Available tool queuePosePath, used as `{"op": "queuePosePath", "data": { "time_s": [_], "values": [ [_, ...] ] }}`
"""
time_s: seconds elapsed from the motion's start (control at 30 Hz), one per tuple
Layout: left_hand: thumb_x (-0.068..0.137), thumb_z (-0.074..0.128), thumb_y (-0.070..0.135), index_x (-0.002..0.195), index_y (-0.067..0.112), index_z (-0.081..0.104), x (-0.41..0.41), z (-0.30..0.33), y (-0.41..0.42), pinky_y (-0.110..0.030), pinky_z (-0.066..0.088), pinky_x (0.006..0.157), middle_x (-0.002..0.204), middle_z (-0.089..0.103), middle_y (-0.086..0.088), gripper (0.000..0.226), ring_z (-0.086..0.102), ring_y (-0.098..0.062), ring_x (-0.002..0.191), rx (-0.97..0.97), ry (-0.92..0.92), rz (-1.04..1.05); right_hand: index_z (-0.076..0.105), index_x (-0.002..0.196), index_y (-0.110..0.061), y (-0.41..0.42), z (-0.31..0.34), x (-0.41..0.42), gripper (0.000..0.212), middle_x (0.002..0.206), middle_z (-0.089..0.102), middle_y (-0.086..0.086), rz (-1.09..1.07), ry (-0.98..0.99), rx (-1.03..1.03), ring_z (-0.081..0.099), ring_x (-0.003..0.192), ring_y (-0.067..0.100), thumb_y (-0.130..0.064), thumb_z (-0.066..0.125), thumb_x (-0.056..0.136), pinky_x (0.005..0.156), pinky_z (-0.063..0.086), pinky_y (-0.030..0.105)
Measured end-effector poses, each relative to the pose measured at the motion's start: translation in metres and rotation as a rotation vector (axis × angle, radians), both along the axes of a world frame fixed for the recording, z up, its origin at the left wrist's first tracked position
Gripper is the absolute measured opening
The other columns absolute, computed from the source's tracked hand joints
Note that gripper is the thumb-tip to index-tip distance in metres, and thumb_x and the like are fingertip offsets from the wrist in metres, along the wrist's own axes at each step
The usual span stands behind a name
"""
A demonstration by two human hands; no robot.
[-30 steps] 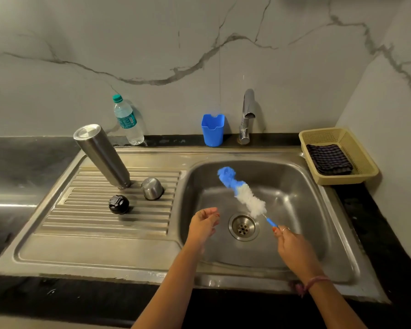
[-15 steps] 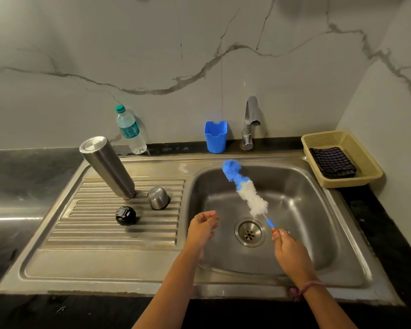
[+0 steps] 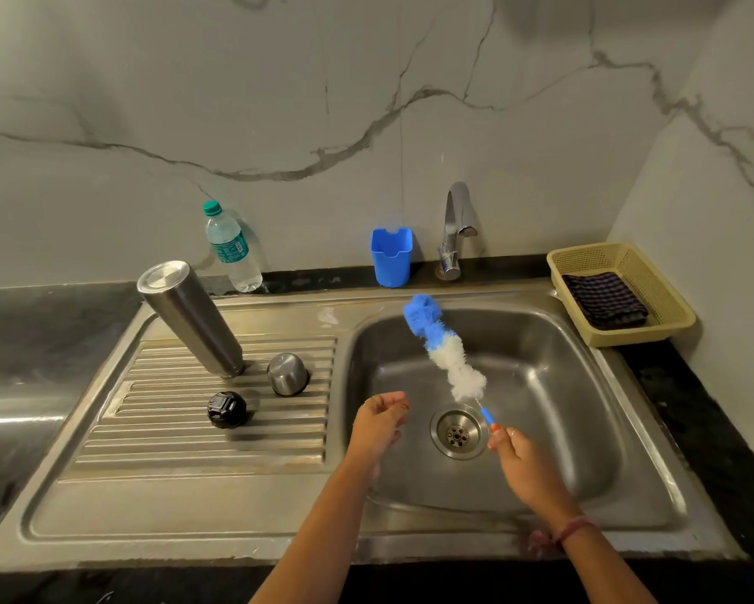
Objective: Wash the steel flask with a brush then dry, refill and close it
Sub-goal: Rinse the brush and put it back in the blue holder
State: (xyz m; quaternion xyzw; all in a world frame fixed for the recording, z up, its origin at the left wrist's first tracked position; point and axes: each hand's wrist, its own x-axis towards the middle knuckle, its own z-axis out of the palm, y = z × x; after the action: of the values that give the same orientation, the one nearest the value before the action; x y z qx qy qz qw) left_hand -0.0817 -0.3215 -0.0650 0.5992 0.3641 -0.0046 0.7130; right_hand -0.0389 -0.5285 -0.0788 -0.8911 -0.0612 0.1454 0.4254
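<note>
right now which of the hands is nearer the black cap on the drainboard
Left. The left hand hangs empty just inside the basin's left edge, right of the black cap. The right hand is farther right, beyond the drain, holding the brush.

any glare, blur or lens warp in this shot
Head view: wide-angle warp tilts the inverted steel flask and bows the counter edges; bright glare streaks the steel at far left; the bottle brush in the right hand looks slightly soft; corners darken.
</note>
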Motion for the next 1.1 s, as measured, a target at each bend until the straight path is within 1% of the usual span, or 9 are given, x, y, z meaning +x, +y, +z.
{"op": "queuePosePath", "data": {
  "time_s": [0.1,0.17,0.3,0.47,0.63,0.73,0.83,1.0,1.1],
  "values": [
    [0.096,0.061,0.018,0.105,0.022,0.068,0.004,0.004,-0.004,-0.029,0.049,0.086,0.111,0.072,-0.002,0.012,0.065,-0.011,0.096,-0.014,-0.002,-0.050,0.061,0.083,-0.014,0.005,0.014,-0.006,0.031,0.047,0.045,-0.013,-0.007,0.182,0.201,0.040,0.041,0.000,-0.030,0.041,0.101,0.042,0.029,0.010],
    [0.095,0.065,0.029,0.105,0.021,0.071,0.006,0.010,-0.009,-0.025,0.051,0.083,0.108,0.074,0.000,0.015,0.066,-0.008,0.092,-0.050,-0.029,-0.104,0.058,0.091,-0.007,0.009,0.018,-0.009,0.032,0.047,0.033,-0.009,-0.036,0.339,0.346,0.024,0.033,0.002,-0.030,0.039,0.102,0.032,0.020,0.015],
    [0.093,0.068,0.039,0.104,0.021,0.073,0.009,0.020,-0.019,-0.021,0.052,0.077,0.093,0.072,0.006,0.022,0.065,-0.006,0.088,-0.083,-0.167,-0.164,0.056,0.094,-0.009,0.018,0.022,-0.012,0.028,0.049,0.028,-0.007,-0.055,0.429,0.432,0.018,0.036,0.004,-0.025,0.035,0.102,0.035,0.015,0.013],
    [0.092,0.070,0.029,0.098,0.019,0.073,0.016,0.027,-0.019,-0.024,0.047,0.075,0.086,0.070,0.004,0.012,0.061,-0.006,0.081,-0.046,-0.209,-0.094,0.061,0.100,-0.011,0.017,0.031,-0.007,0.026,0.051,0.033,-0.007,0.052,0.409,0.448,0.023,0.038,0.003,-0.024,0.038,0.102,0.035,0.020,0.015],
    [0.094,0.067,0.019,0.095,0.017,0.073,0.024,0.037,-0.014,-0.025,0.046,0.073,0.079,0.069,0.003,0.007,0.058,-0.007,0.074,-0.119,-0.249,-0.015,0.067,0.114,-0.011,0.011,0.042,0.000,0.024,0.060,0.056,-0.003,0.088,0.357,0.540,0.042,0.048,0.007,-0.016,0.051,0.097,0.046,0.036,0.019],
    [0.095,0.063,0.015,0.096,0.014,0.073,0.031,0.044,-0.010,-0.024,0.045,0.071,0.078,0.068,0.000,0.010,0.056,-0.007,0.070,-0.124,-0.290,0.018,0.065,0.114,-0.007,0.009,0.050,0.001,0.034,0.077,0.067,0.008,0.001,0.391,0.770,0.054,0.056,0.009,-0.018,0.069,0.083,0.053,0.046,0.019],
    [0.095,0.064,0.012,0.093,0.011,0.073,0.039,0.052,-0.006,-0.026,0.046,0.069,0.075,0.067,-0.004,0.009,0.056,-0.011,0.070,-0.179,-0.321,0.068,0.066,0.114,-0.009,0.007,0.052,0.004,0.080,0.094,0.071,0.013,-0.084,0.428,1.049,0.064,0.068,0.010,-0.035,0.095,0.044,0.060,0.053,0.019],
    [0.094,0.064,0.009,0.090,0.008,0.070,0.047,0.065,-0.013,-0.024,0.049,0.068,0.074,0.067,-0.005,0.008,0.059,-0.010,0.068,-0.332,-0.323,0.151,0.061,0.119,-0.016,0.027,0.058,0.000,0.051,0.099,0.070,0.002,-0.182,0.403,1.334,0.067,0.081,0.008,-0.010,0.072,0.070,0.070,0.055,0.019],
    [0.094,0.064,0.008,0.091,0.006,0.070,0.048,0.069,-0.022,-0.024,0.050,0.070,0.076,0.068,-0.007,0.006,0.060,-0.011,0.069,-0.391,-0.309,0.157,0.059,0.122,-0.019,0.043,0.065,0.002,0.078,0.103,0.070,0.000,-0.187,0.366,1.358,0.066,0.087,0.008,-0.031,0.092,0.052,0.078,0.055,0.019]
  ]
}}
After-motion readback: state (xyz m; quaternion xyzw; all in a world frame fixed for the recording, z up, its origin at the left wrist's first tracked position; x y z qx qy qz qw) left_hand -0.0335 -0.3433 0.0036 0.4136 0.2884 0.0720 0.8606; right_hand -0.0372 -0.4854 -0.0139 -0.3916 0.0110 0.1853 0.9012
